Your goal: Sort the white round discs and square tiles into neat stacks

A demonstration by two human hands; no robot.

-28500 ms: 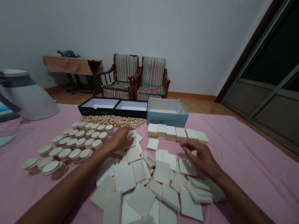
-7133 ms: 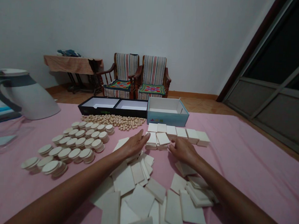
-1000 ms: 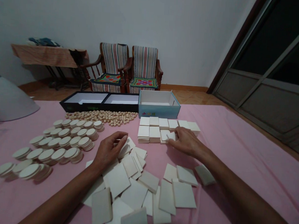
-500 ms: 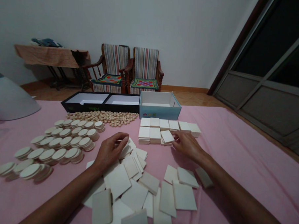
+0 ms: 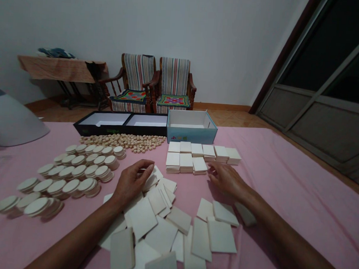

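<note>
Thin white square wooden tiles [image 5: 163,233] lie in a loose, overlapping heap in front of me. My left hand [image 5: 132,181] rests over the heap's far left side, loosely curved, thumb and forefinger near a tile; its other fingers are hidden. Beyond the heap, square tiles stand in two rows of neat stacks. My right hand [image 5: 225,177] is just right of the nearer row's end stack [image 5: 200,165]. Its fingertips are by that stack's right edge, slightly apart, with nothing seen in them. The top tile there lies nearly flush with the stack.
Round wooden discs [image 5: 73,171] stand in stacked rows at left. Small wooden pieces [image 5: 122,142] lie scattered before a black divided box [image 5: 102,129]. A light-blue box [image 5: 191,136] stands behind the square stacks. A pale cone-shaped object [image 5: 13,121] is at far left on the pink cloth [image 5: 284,186].
The tilted tile on the nearer row's end stack now lies straight on it. My right hand has let go and drawn slightly right and down. My left hand has hardly moved.
</note>
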